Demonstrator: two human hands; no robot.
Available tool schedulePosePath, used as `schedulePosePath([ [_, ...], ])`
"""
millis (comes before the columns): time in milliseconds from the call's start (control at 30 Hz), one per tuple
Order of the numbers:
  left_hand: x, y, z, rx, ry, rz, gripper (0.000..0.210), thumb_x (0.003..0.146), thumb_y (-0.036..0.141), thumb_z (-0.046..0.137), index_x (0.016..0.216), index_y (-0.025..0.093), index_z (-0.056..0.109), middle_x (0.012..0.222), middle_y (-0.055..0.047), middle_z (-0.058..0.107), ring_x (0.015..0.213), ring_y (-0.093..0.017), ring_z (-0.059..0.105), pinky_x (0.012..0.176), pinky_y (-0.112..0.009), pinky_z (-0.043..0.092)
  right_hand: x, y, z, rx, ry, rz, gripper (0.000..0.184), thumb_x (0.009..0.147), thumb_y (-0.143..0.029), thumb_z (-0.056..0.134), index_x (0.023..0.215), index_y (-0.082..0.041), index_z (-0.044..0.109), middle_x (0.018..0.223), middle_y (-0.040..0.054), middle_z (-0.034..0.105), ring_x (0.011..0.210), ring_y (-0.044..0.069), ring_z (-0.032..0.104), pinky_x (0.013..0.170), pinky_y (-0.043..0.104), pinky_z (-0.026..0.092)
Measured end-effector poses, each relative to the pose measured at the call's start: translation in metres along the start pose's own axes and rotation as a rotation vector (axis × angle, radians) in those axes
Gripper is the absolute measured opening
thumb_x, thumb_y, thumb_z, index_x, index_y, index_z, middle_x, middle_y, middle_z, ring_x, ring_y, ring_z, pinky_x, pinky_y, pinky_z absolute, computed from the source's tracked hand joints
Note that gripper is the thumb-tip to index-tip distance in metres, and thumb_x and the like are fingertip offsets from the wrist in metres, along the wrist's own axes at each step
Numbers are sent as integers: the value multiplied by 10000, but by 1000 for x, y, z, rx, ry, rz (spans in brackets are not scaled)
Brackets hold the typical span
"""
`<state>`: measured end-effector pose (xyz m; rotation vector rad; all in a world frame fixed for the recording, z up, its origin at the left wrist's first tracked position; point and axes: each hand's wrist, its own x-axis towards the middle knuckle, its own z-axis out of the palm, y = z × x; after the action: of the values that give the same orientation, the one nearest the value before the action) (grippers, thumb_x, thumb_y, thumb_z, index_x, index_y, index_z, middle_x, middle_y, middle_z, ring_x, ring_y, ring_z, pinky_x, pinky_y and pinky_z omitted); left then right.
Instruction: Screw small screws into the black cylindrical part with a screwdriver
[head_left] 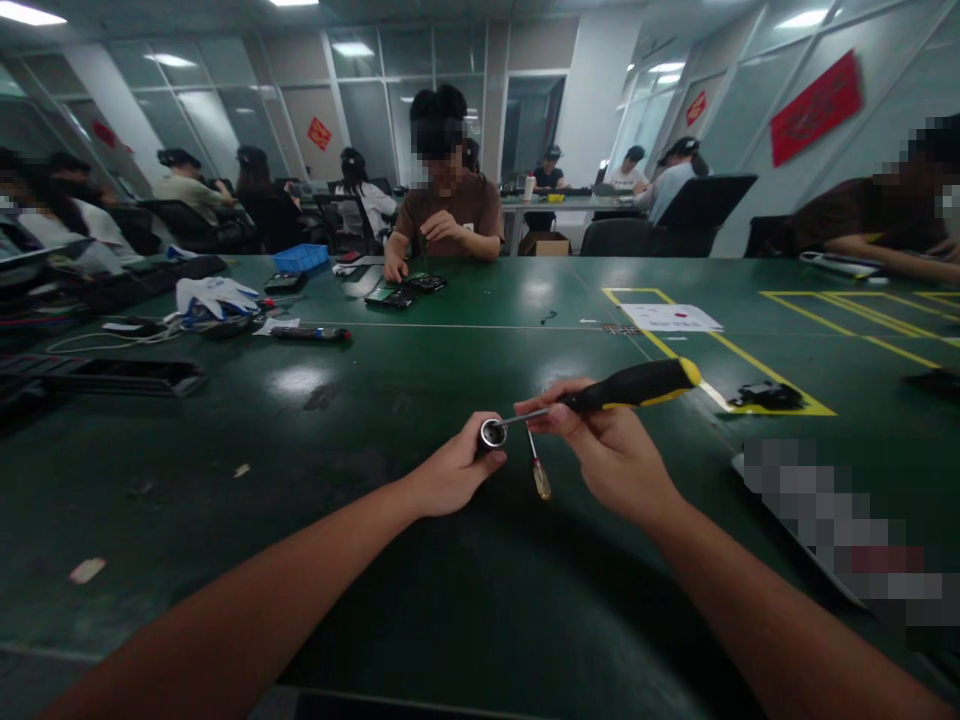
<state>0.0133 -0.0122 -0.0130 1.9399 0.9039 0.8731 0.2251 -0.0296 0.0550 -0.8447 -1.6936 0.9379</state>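
My left hand (455, 472) is wrapped round a dark cylinder with a silver-rimmed open end (493, 434); its exact kind I cannot make out. My right hand (616, 455) holds a black and yellow screwdriver (634, 384) near the base of its shaft, the handle pointing up and to the right. The shaft's tip is at the rim of the cylinder; whether it touches or reaches inside is unclear. Below and between both hands, a second, smaller screwdriver with a clear amber handle (541, 480) lies on the green table (360, 620).
White gloves (216, 298), cables and a blue basket (300, 257) are on the left. Opposite sits a co-worker (450, 215) handling dark devices. Black parts (769, 397) lie within yellow tape at the right, near a paper sheet (673, 317). A blurred-out flat object (840, 530) lies front right.
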Motion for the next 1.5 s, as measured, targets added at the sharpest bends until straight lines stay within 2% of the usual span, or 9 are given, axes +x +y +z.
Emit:
schedulePosePath([
  [233, 1, 4, 5, 27, -52, -27, 171, 955, 294, 536, 1095, 204, 496, 980, -23, 570, 889, -183, 536, 814, -314, 420, -9, 2, -1, 13, -13, 42, 265, 961, -480, 591, 1051, -230, 594, 1035, 84, 764, 931, 246, 754, 852, 436, 629],
  [567, 1, 8, 4, 42, -64, -35, 201, 950, 268, 543, 1131, 204, 484, 1004, -29, 601, 900, -184, 558, 824, -317, 432, -7, 4, 1, 186, 18, 63, 229, 930, -438, 657, 1026, -240, 596, 969, 49, 767, 929, 225, 759, 858, 421, 637],
  [800, 1, 10, 2, 55, -82, -28, 218, 939, 251, 561, 1140, 201, 493, 1007, -29, 594, 897, -182, 558, 831, -322, 427, -2, 8, -1, 293, 16, 166, 271, 907, -456, 680, 1003, -226, 574, 907, 47, 764, 851, 211, 767, 815, 402, 645],
  [900, 1, 10, 2, 43, -78, -31, 218, 946, 270, 558, 1142, 206, 486, 999, -25, 594, 893, -181, 555, 813, -316, 423, -3, 8, -2, 300, 28, 138, 272, 914, -460, 670, 1019, -233, 563, 907, 46, 765, 860, 212, 766, 829, 413, 640],
  [1000, 0, 7, 2, 45, -77, -46, 219, 957, 299, 550, 1148, 213, 487, 979, -17, 589, 864, -177, 547, 778, -309, 416, -7, 6, -2, 183, 48, 31, 224, 949, -441, 625, 1038, -243, 569, 942, 51, 761, 908, 225, 758, 847, 428, 630],
  [1167, -1, 1, 3, 30, -65, -5, 241, 974, 322, 524, 1181, 206, 483, 1097, -50, 590, 966, -199, 558, 833, -329, 423, -16, 1, -1, -307, 43, -187, 151, 990, -339, 551, 1021, -232, 654, 988, 71, 752, 913, 236, 740, 830, 409, 598],
  [1233, -1, 0, 3, 20, -69, 20, 274, 981, 320, 510, 1224, 201, 470, 1163, -73, 587, 1031, -214, 558, 872, -345, 424, -19, -1, 0, -435, 55, -248, 144, 976, -314, 563, 1005, -227, 674, 961, 69, 753, 900, 235, 735, 803, 385, 591],
  [1367, -1, 1, 3, 12, -78, 43, 309, 984, 315, 504, 1267, 198, 462, 1201, -90, 583, 1070, -224, 559, 891, -352, 428, -22, -2, 3, -494, 70, -280, 127, 941, -302, 609, 1023, -231, 674, 940, 59, 762, 884, 235, 742, 777, 364, 594],
  [1500, 0, 1, 3, 11, -72, 13, 298, 973, 323, 524, 1242, 204, 477, 1159, -73, 589, 1023, -214, 560, 865, -341, 427, -19, 0, 6, -394, 89, -194, 128, 933, -327, 633, 1011, -229, 660, 926, 52, 765, 840, 221, 753, 740, 339, 608],
])
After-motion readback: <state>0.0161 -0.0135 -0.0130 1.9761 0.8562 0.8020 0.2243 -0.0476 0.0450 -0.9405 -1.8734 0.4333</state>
